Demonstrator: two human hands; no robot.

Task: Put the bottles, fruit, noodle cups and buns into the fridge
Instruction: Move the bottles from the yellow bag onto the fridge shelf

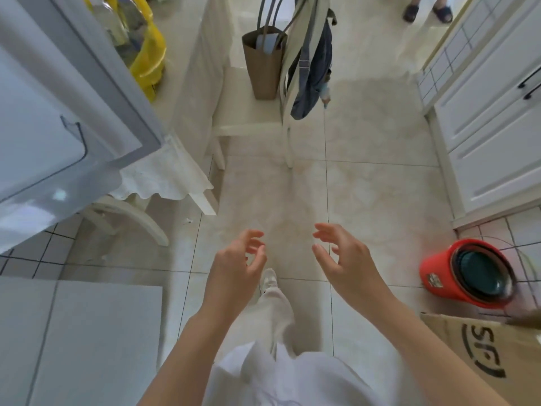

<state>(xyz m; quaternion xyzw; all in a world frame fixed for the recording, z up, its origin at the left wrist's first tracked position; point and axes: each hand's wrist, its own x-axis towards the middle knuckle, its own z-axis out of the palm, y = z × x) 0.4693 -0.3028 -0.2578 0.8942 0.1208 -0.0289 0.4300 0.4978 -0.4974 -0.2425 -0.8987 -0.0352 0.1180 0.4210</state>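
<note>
Two hands out front and low, both empty: left hand point(234, 268) with fingers point(251, 235) loosely curled, released, grasping nothing; right hand point(348, 259) the same, fingers point(325, 230) spread and relaxed, nothing between them. Below them a light trouser leg and white shoe point(269, 281) on the tiled floor point(380, 186), so person looks mid-step, not at a pick. To the right, a red bin point(465, 273) and a cardboard box point(483, 347), near each other. Left side, open fridge door point(58, 118) with its clear door shelf; fridge interior is out of frame. Further on, a desk with a white lace cloth point(164, 177), chair point(246, 118) carrying a brown bag point(263, 65), denim cloth hanging beside it. Far top left, a yellow plastic bag point(149, 54) on the desk, possibly holding bottles or other task goods, too blurred to say. No bottles, fruit, noodle cups or buns plainly visible. Handling, as a guess: bottles heavy, slick, take round the body; noodle cups light, crushable, hold by the rim wall; fruit and buns soft, cradle loosely, no squeeze.
</note>
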